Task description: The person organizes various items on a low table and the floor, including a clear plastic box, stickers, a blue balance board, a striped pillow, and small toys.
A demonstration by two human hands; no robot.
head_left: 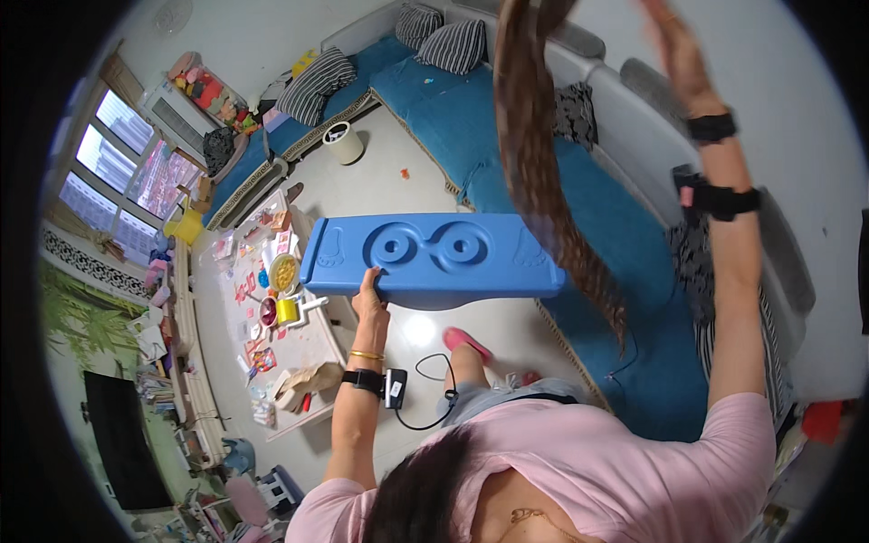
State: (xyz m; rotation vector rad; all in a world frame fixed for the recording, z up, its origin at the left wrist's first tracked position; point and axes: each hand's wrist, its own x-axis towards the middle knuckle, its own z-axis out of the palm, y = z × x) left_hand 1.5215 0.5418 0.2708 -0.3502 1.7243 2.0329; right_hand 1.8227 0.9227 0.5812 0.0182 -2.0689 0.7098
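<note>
A long blue moulded plastic board or step [434, 254], with two raised ring shapes and a footprint at each end, is held out level before me. My left hand [372, 298] grips its near edge left of the middle, thumb on top and the other fingers hidden underneath. My right hand [679, 61] is raised at the top right, blurred and away from the board, its fingers stretched out with nothing seen in them; the fingertips reach the picture's edge. A long lock of brown hair [536, 149] hangs between that hand and the board, covering part of the board's right end.
A blue-covered corner sofa [441, 102] with striped cushions [451, 47] runs along the back and right. At left stands a low table [312, 346] crowded with bowls, a yellow cup and a paper bag. A waste bin [343, 144] and a small orange item [405, 174] are on the floor.
</note>
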